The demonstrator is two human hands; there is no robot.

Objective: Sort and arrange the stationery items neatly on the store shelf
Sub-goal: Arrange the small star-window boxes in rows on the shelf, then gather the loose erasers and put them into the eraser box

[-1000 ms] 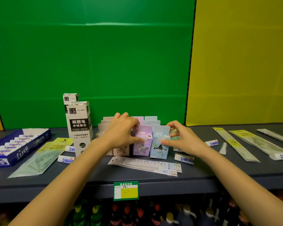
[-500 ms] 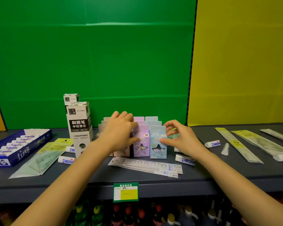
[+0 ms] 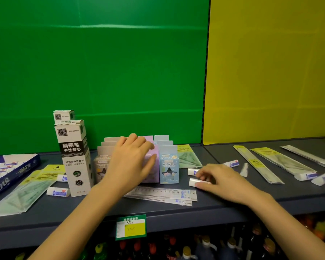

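Note:
Several small pastel boxes stand in rows mid-shelf, with a light blue box [image 3: 168, 166] at the front right. My left hand [image 3: 131, 162] lies over the purple box [image 3: 150, 172] beside it, fingers nearly straight across the tops and thumb against its edge. To the right, my right hand [image 3: 223, 180] is down on the shelf [image 3: 214, 201]. Its fingertips and thumb pinch a white eraser [image 3: 193, 182]. A second eraser [image 3: 191, 171] lies just behind.
Two tall white refill boxes [image 3: 71, 158] stand left of the pastel rows. Clear rulers [image 3: 165, 194] lie in front. A blue tray of erasers [image 3: 11, 171], green packs [image 3: 26, 192] and a loose eraser [image 3: 57, 191] are at left. Long packs [image 3: 281, 162] and erasers [image 3: 232, 163] lie right.
My right hand left the light blue box and dropped right to the shelf, taking hold of a white eraser. My left hand stayed on the purple box.

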